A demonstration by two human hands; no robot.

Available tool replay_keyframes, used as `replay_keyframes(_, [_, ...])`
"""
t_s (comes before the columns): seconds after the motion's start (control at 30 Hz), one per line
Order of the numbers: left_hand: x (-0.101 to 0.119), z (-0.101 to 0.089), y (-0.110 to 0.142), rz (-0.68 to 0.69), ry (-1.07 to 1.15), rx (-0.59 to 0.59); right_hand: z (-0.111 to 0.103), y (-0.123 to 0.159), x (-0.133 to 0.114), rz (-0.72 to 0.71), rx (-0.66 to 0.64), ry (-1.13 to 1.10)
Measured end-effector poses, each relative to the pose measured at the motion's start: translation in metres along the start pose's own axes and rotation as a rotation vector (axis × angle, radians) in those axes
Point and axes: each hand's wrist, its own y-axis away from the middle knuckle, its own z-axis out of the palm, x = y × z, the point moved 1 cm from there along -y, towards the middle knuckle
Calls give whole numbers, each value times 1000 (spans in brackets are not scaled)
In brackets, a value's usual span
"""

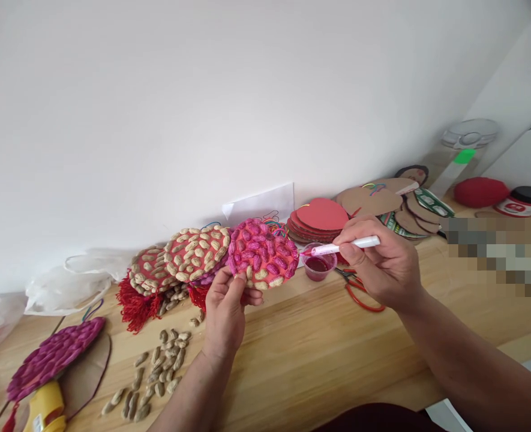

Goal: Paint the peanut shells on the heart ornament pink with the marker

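The left hand [227, 309] pinches the lower rim of a peanut-covered disc [261, 257] above the wooden table [301, 360]; a steady grip should help. The right hand [380, 264] closes pen-style around a pink-tipped white marker [357, 243] beside the disc; light strokes seem best.

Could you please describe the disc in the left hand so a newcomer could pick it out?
Find the wooden table below the white wall, then the left hand raised over it. That hand holds the disc by its lower-left edge, close to the white pen. Unlike the tan peanut discs beside it, this one is mostly magenta with tan peanuts along its lower rim.
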Motion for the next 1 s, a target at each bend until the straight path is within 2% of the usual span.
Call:
replay_keyframes(0.13, [-1, 0, 0, -5, 5, -2, 2, 1, 1, 17, -52, -34])
replay_keyframes(0.3, [0, 0, 1, -8, -2, 8, 1, 1, 1, -23, 4, 50])
replay_keyframes(0.43, [2, 1, 3, 8, -31, 22, 3, 1, -2, -118, -48, 75])
replay_keyframes(0.6, [4, 2, 4, 34, -59, 27, 9, 5, -4, -248, -121, 258])
replay_keyframes(0.77, [2, 2, 2, 40, -67, 34, 10, 6, -5, -297, -171, 320])
replay_keyframes(1.0, [1, 2, 0, 8, -23, 40, 2, 1, -6, -284, -111, 332])
